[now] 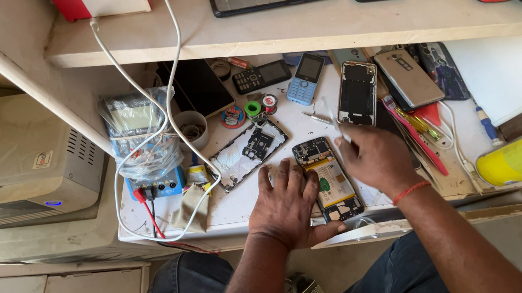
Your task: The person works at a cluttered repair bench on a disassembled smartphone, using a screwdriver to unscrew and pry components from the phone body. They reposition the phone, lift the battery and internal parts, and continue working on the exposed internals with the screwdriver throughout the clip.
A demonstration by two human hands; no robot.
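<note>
1. Head view: opened phone, back cover off, yellow-labelled battery showing, lies near the tabletop front edge, about mid-width.
2. Left hand lies flat just left of it, fingers spread, thumb at the phone's lower end.
3. Right hand rests at the phone's upper right, fingers curled; whether it is pinching anything I cannot tell.
4. Detached phone frame sits left of the hands; multimeter near the left edge.

left hand flat beside opened phone, right hand touching it
</note>
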